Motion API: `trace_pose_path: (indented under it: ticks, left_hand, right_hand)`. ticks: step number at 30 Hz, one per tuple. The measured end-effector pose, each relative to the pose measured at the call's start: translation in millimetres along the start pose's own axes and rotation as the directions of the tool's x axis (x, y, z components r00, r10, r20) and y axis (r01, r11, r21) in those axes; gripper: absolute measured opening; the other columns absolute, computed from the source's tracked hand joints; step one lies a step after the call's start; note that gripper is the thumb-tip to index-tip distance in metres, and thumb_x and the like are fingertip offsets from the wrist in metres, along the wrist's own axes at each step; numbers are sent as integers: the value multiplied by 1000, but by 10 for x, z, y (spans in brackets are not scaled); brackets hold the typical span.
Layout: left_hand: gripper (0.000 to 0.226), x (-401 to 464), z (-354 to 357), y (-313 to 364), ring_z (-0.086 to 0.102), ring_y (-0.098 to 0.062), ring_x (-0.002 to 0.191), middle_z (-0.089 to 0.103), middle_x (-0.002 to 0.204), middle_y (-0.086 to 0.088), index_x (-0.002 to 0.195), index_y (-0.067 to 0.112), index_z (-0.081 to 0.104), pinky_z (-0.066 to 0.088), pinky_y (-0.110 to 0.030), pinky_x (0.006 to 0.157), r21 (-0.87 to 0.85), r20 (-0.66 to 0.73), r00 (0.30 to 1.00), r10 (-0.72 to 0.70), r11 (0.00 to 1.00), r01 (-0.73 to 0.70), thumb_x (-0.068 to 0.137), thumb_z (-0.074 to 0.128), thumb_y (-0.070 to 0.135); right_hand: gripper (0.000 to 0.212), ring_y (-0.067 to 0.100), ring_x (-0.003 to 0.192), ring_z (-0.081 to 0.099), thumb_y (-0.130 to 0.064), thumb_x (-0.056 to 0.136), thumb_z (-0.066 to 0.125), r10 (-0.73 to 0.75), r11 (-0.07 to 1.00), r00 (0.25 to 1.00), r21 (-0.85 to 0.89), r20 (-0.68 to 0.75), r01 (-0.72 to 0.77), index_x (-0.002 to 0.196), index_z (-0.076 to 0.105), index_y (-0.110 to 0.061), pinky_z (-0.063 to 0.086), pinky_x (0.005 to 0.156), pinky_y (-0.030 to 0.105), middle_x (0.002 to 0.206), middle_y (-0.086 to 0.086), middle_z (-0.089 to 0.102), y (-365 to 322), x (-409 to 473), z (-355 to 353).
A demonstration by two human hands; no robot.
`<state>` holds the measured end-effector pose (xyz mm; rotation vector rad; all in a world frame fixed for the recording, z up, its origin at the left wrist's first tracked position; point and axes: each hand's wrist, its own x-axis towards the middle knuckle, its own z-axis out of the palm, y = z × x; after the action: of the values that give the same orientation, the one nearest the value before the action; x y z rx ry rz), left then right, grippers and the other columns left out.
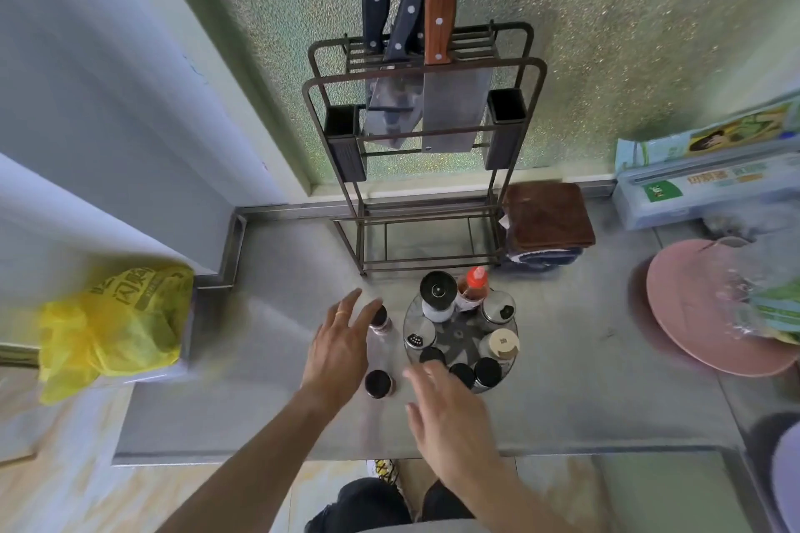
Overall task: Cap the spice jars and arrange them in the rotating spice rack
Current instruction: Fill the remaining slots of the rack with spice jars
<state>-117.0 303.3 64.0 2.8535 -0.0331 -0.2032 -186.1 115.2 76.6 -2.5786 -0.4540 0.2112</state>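
Both hands hover empty with fingers spread: the right hand (450, 415) near the front of the rotating spice rack (461, 337), the left hand (342, 342) beside two capped jars on the steel counter (606, 381). The far jar (380, 319) touches its fingertips; the near jar (378, 383) stands by its wrist. Most jars already sit racked, so loading is in hand; next, grip one loose jar and find a free slot.
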Motion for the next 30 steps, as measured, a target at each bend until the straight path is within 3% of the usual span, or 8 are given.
trace_pose_path:
  ticks: [3, 7, 9, 12, 14, 18, 22, 30]
  left_hand:
    - [77, 215, 51, -96, 38, -31, 141, 23, 164, -6, 151, 31, 33, 50, -43, 105, 99, 180, 983, 36, 994, -55, 88, 55, -6]
    - [59, 319, 169, -190, 64, -29, 102, 59, 119, -4, 128, 24, 49, 52, -35, 77, 42, 162, 983, 83, 995, -91, 81, 55, -10]
    - [45, 319, 180, -218, 65, -31, 84, 60, 101, -4, 114, 21, 51, 48, -34, 65, 32, 145, 987, 63, 997, -68, 80, 58, -8]
    - [38, 234, 57, -230, 65, -31, 79, 63, 96, -4, 110, 18, 54, 47, -33, 64, -31, 112, 993, 37, 999, -34, 79, 65, -1]
    - [37, 119, -139, -209, 65, -28, 76, 66, 94, -2, 110, 18, 58, 45, -28, 66, -117, 34, 997, 62, 991, -58, 78, 71, 5]
    - [39, -82, -709, 63, 66, -17, 81, 69, 101, 3, 113, 20, 60, 50, -23, 72, -200, -106, 975, 196, 956, -214, 79, 79, 18]
    - [37, 5, -865, 540, 65, -15, 94, 66, 113, 6, 121, 27, 55, 56, -27, 82, -248, -73, 950, 302, 917, -311, 87, 70, 28]
    - [35, 343, -260, 1051, 63, -26, 97, 64, 110, -1, 117, 23, 53, 52, -35, 81, -139, 148, 959, 243, 965, -223, 85, 66, 29]
  right_hand:
    - [60, 20, 77, 67, -25, 84, 75, -4, 996, 994, -89, 108, 14, 134, 43, -24, 58, 57, 33, 124, 6, 57, -205, 253, 339]
    - [50, 33, 96, 65, -4, 92, 57, 31, 986, 975, -166, 221, 6, 138, 42, -13, 55, 75, 43, 128, 16, 53, -322, 452, 576]
    - [46, 32, 95, 64, 3, 89, 57, 45, 984, 976, -180, 211, -6, 132, 47, -10, 54, 76, 42, 118, 14, 57, -326, 467, 597]
    - [45, 18, 68, 66, -11, 71, 83, 99, 992, 982, -99, 163, -84, 108, 58, -18, 52, 56, 30, 89, 1, 63, -325, 427, 499]
    - [39, 17, 75, 67, -19, 79, 79, 129, 991, 986, 28, 103, -133, 110, 55, -22, 53, 62, 30, 95, -1, 64, -326, 325, 295]
    - [43, 6, 87, 66, -27, 80, 80, 249, 960, 967, 146, -62, -238, 116, 57, -27, 57, 77, 20, 105, -13, 64, -183, 94, -412]
    - [44, 9, 81, 65, -20, 75, 83, 353, 934, 922, 120, -159, -336, 111, 58, -28, 51, 71, 19, 100, -12, 63, 77, 104, -908]
    - [41, 16, 98, 64, -21, 83, 73, 380, 925, 925, 12, -31, -379, 120, 56, -27, 51, 80, 20, 121, -4, 50, 458, 561, -755]
